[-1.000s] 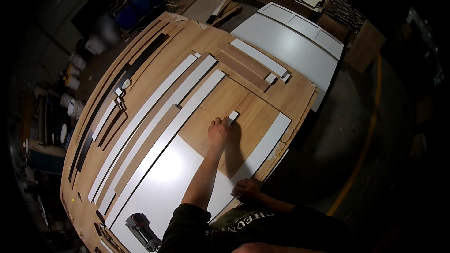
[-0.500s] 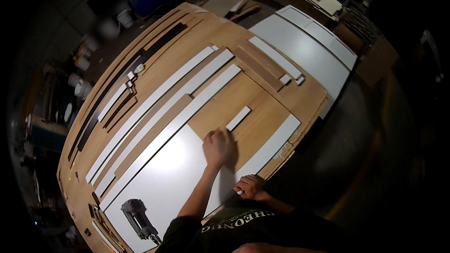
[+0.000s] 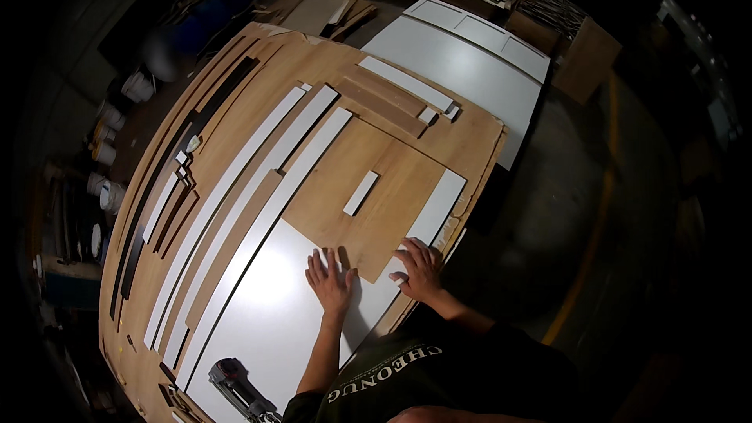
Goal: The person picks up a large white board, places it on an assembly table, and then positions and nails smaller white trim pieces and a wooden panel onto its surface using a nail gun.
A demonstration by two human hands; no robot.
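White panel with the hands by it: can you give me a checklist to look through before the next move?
1. Left hand free: ok. It is over the white panel, fingers spread, with nothing seen in its grasp.
2. Right hand free: cannot tell. It is by the white strip, and a white bit shows at its thumb.
3. Short white block clear of both hands: ok. It lies alone on the wood-coloured surface.
4. White panel clear of tools: not ok. A grey tool lies on it.
5. Grey tool switched off: cannot tell.
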